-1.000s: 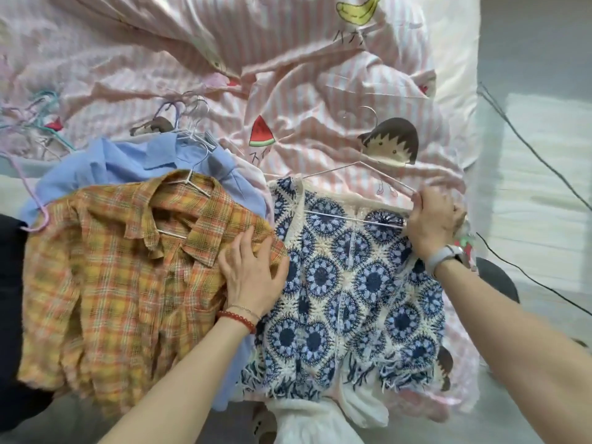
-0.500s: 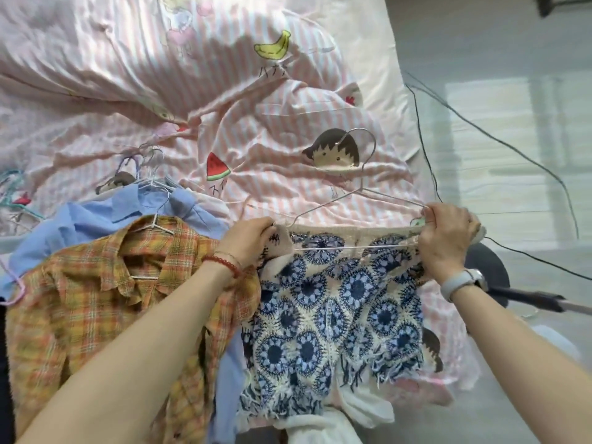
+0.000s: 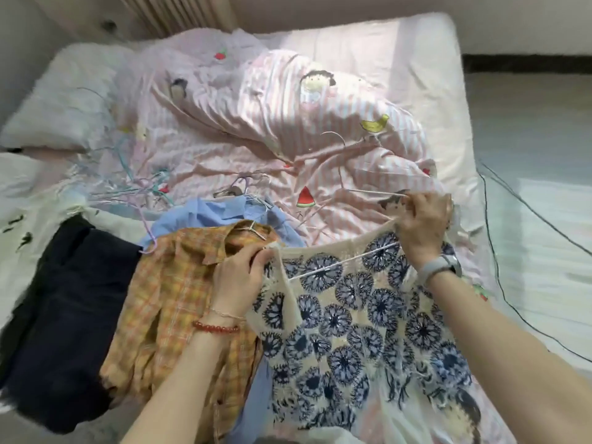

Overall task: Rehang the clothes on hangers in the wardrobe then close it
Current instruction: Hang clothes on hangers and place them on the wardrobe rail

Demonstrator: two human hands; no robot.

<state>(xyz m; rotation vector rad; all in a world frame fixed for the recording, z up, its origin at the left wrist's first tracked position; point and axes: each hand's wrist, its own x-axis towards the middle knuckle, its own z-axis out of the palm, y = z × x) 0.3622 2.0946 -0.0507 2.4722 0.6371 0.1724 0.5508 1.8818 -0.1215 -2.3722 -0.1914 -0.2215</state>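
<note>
On the bed's pink striped duvet (image 3: 262,129) I see my left hand (image 3: 238,283) and right hand (image 3: 423,225) each pinching a top corner of the crochet top (image 3: 352,322), threaded on a wire hanger (image 3: 344,261), beside the plaid shirt (image 3: 173,283).

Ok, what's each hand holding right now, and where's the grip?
Both hold the crochet top: left hand at its left shoulder, right hand at its right shoulder together with the wire hanger.

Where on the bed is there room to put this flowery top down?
Free: the striped quilt beyond the blue shirt, and the pale sheet toward the far right corner. Crowded: the near left, with the plaid shirt, dark clothes and loose hangers.
</note>
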